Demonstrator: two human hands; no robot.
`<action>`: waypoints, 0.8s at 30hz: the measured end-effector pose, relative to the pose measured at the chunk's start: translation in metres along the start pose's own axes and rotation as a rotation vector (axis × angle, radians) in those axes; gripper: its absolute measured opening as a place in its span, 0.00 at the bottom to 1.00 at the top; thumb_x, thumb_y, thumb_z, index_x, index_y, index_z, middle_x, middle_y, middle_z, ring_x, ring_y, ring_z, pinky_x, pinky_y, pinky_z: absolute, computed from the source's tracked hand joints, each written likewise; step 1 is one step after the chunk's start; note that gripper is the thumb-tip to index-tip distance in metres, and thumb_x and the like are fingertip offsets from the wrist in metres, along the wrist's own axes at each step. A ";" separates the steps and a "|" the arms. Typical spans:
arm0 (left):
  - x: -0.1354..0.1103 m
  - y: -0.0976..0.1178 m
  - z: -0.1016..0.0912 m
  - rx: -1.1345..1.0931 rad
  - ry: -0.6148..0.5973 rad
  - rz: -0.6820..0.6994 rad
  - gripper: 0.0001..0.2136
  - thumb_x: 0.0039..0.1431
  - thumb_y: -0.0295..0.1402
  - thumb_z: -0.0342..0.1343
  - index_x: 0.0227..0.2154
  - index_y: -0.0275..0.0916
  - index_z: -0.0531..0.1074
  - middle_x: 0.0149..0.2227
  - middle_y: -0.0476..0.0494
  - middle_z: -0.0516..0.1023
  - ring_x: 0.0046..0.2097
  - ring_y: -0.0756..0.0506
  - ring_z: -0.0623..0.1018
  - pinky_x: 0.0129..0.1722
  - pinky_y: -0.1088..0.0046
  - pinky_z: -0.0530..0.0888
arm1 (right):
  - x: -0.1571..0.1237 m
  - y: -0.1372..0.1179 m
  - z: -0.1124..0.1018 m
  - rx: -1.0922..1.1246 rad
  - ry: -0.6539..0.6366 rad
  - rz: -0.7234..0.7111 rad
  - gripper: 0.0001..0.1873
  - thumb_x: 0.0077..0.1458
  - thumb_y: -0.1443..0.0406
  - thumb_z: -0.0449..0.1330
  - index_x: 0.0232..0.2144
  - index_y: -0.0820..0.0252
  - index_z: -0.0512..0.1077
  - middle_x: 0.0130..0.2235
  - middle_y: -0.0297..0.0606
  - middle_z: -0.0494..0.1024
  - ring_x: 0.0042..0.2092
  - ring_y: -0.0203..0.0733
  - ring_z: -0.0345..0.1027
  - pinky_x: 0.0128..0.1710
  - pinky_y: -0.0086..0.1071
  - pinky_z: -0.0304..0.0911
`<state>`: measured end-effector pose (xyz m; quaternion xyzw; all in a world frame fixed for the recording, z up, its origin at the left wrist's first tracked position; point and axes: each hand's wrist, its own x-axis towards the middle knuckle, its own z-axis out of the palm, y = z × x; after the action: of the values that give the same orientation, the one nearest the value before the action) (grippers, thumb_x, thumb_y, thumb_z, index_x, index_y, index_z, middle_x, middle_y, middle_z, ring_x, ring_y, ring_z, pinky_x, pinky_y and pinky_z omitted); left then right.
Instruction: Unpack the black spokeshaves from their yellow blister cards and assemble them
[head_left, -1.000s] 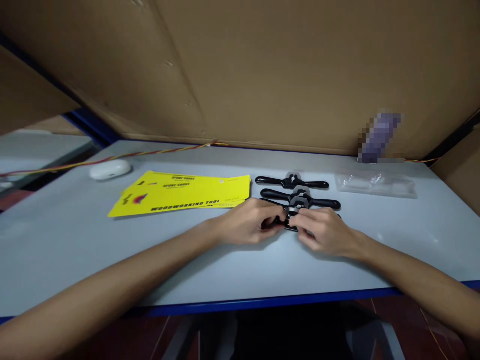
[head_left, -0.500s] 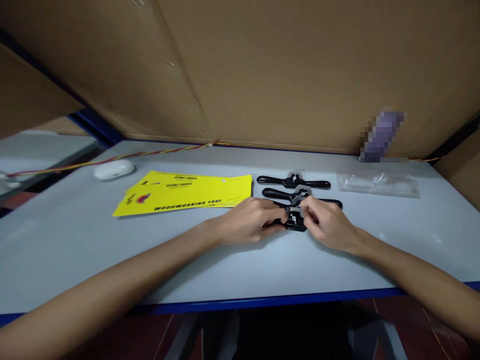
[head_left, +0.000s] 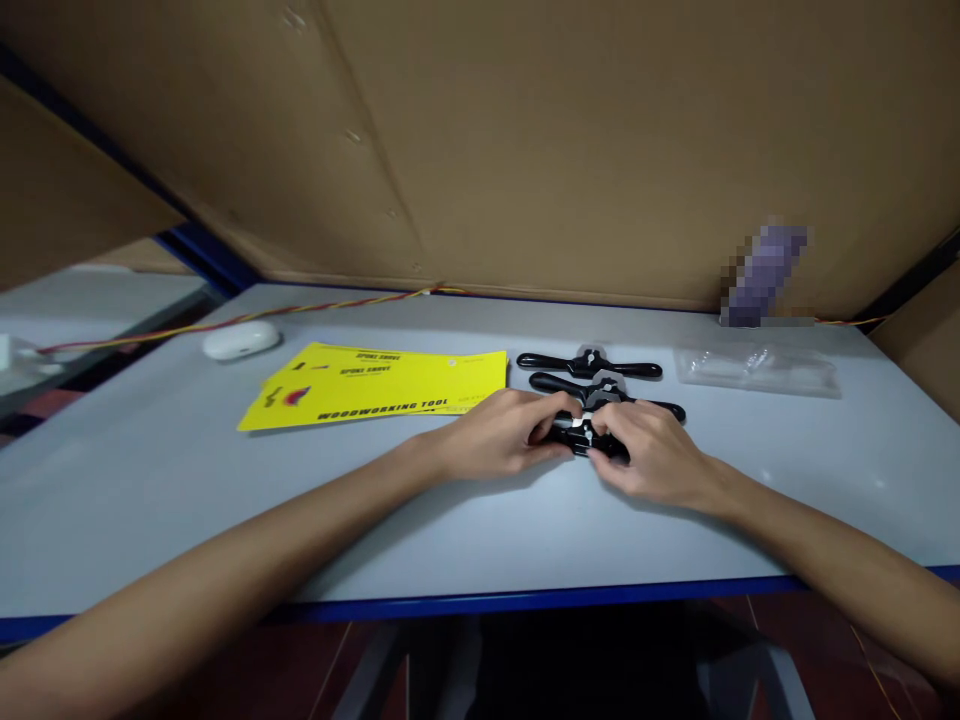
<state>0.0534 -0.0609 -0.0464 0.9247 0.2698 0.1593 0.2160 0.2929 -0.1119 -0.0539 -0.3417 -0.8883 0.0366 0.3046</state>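
Two hands grip a black tool (head_left: pixel 583 440), just right of and below the middle of the frame. The left hand (head_left: pixel 510 432) and the right hand (head_left: pixel 651 450) pinch it with bent fingers, which hide its ends. Two black tools lie just above; fingers cover part of the nearer one (head_left: pixel 559 385), but the farther one (head_left: pixel 581 365) shows whole. Left of the middle, yellow cards (head_left: pixel 420 385) say "SPOKE SHAVE" and "WOODWORKING TOOL"; smaller words are too blurry. At the upper right, a purple thing (head_left: pixel 765 275) is blurred into squares.
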 end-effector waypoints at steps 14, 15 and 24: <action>-0.001 0.000 0.000 0.011 0.029 0.031 0.19 0.63 0.36 0.59 0.55 0.36 0.73 0.22 0.56 0.67 0.24 0.51 0.68 0.26 0.76 0.64 | 0.001 0.000 0.001 -0.019 -0.005 0.017 0.05 0.60 0.70 0.53 0.37 0.56 0.64 0.33 0.37 0.77 0.34 0.40 0.68 0.36 0.36 0.61; -0.001 0.000 0.000 0.015 0.028 0.028 0.19 0.63 0.37 0.59 0.55 0.36 0.73 0.22 0.56 0.67 0.24 0.51 0.68 0.26 0.76 0.64 | 0.001 0.000 0.000 -0.013 0.000 0.018 0.07 0.60 0.73 0.50 0.37 0.57 0.64 0.34 0.38 0.77 0.33 0.39 0.67 0.35 0.35 0.61; -0.001 0.000 0.001 0.029 0.037 0.055 0.18 0.64 0.36 0.58 0.54 0.35 0.74 0.22 0.55 0.68 0.24 0.51 0.68 0.26 0.76 0.64 | 0.001 -0.001 0.002 -0.142 -0.001 -0.062 0.05 0.64 0.69 0.53 0.35 0.58 0.68 0.31 0.37 0.76 0.33 0.40 0.68 0.36 0.36 0.61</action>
<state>0.0528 -0.0616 -0.0472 0.9316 0.2507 0.1785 0.1933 0.2903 -0.1120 -0.0544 -0.3345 -0.8990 -0.0360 0.2803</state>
